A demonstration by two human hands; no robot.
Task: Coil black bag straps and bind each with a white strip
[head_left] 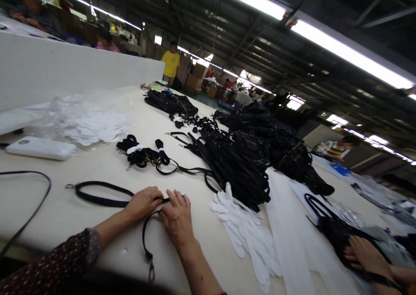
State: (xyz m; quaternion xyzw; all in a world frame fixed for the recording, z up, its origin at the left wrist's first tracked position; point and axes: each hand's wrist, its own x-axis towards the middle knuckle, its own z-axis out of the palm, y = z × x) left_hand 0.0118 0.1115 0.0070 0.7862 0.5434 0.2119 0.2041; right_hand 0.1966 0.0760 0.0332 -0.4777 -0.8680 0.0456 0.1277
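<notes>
A black strap [97, 203] lies on the pale table in front of me. It loops out to the left to a metal snap hook [69, 186]. My left hand [144, 203] is closed on the strap's middle, fingers bent around it. Right beside it, my right hand [178, 221] presses the strap with thumb and fingers, partly hiding it. From there the other end curls down toward the table's near edge, ending in a second snap hook [151, 271]. Just beyond my hands sit bundled black straps [139, 154] with metal hooks.
A large heap of black straps [230, 165] and black bags [263, 130] stands ahead. White cut pieces [243, 232] lie to the right, more in clear plastic [97, 124] at left near a white device [40, 148]. Another person's hand [365, 254] rests on a black bag at right.
</notes>
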